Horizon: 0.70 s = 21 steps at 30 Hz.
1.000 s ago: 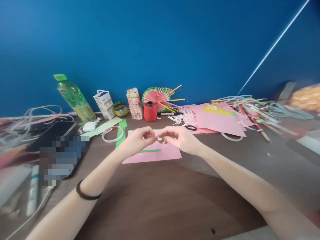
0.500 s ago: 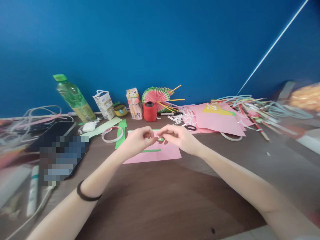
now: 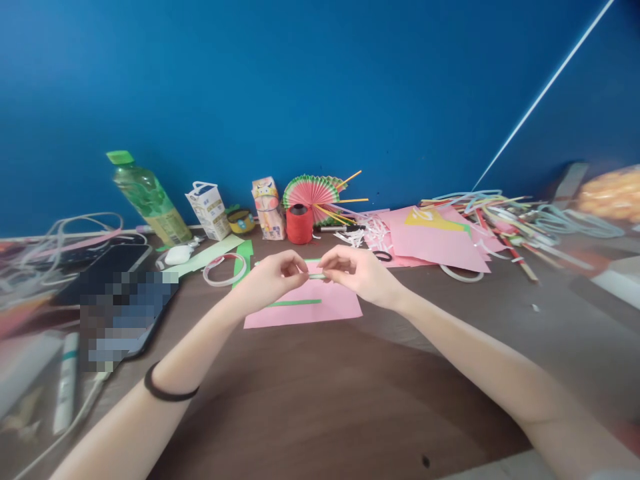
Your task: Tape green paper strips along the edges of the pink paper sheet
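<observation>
Left hand (image 3: 273,277) and right hand (image 3: 357,272) are pinching a thin pale strip (image 3: 316,275) between them over a pink sheet (image 3: 337,310), an uneven tug seemingly risking a crease or tear in so slight a piece.

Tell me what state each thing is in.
Pale strip: pinched, partly hidden
Left hand: pinching strip
Right hand: pinching strip
Nearest pink sheet: flat
Green bottle: capped
Paper fan: spread open
Red spool: wound, upright
Tape roll: lying flat
White carton: standing
Paper scraps: heaped
</observation>
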Each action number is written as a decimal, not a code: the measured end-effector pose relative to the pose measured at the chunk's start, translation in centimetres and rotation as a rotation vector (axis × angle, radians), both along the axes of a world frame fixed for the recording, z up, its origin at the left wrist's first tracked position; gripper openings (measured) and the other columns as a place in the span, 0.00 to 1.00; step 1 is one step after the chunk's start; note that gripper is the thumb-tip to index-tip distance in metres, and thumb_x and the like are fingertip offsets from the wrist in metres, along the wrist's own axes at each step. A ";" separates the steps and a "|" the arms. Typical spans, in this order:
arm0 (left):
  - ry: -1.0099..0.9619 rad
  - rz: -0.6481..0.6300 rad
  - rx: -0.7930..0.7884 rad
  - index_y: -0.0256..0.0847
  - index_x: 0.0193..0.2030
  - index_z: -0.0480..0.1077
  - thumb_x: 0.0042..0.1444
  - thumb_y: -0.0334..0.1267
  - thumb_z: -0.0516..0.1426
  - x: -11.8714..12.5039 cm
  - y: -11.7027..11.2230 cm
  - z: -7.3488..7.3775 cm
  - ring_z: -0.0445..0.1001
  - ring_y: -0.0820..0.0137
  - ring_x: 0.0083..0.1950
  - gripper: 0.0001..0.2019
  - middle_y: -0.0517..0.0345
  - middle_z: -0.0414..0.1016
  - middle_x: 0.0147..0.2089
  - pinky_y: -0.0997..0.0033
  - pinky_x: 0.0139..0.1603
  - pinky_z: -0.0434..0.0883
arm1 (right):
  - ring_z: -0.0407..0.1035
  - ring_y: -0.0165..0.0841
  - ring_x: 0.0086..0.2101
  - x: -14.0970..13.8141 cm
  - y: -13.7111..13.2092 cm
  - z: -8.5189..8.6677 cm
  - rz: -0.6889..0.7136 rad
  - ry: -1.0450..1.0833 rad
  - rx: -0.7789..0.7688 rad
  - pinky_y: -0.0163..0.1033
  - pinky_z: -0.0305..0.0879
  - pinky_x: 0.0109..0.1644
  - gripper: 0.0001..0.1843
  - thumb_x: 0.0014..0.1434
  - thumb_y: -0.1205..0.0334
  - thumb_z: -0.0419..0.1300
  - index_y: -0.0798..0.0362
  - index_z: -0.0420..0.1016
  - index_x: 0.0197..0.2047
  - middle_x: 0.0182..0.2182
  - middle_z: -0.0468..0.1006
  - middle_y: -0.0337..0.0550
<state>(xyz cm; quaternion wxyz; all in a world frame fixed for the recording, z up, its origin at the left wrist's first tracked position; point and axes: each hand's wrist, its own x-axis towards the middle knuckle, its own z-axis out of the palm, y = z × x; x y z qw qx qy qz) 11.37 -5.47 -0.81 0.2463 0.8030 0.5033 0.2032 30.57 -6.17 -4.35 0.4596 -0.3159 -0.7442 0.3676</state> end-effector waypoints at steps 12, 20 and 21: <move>0.001 -0.073 -0.054 0.40 0.33 0.70 0.50 0.45 0.51 -0.3 0.2 0.2 0.68 0.71 0.34 0.12 0.60 0.73 0.33 0.73 0.36 0.62 | 0.71 0.30 0.31 0.1 0.0 0.1 0.008 -0.020 0.010 0.35 0.67 0.37 0.07 0.53 0.72 0.55 0.58 0.70 0.37 0.31 0.74 0.43; 0.017 -0.082 -0.005 0.40 0.33 0.71 0.50 0.43 0.51 -0.4 0.2 0.4 0.67 0.73 0.34 0.11 0.62 0.72 0.32 0.73 0.39 0.62 | 0.70 0.30 0.31 0.3 0.2 0.0 0.059 0.026 -0.028 0.36 0.69 0.38 0.06 0.53 0.70 0.57 0.58 0.70 0.37 0.29 0.73 0.42; 0.019 -0.081 -0.008 0.41 0.34 0.71 0.51 0.44 0.51 -0.4 0.1 0.4 0.67 0.73 0.34 0.11 0.62 0.72 0.31 0.73 0.39 0.62 | 0.71 0.30 0.31 0.3 0.2 0.0 0.079 0.040 -0.036 0.36 0.69 0.38 0.06 0.53 0.69 0.57 0.58 0.70 0.37 0.29 0.74 0.42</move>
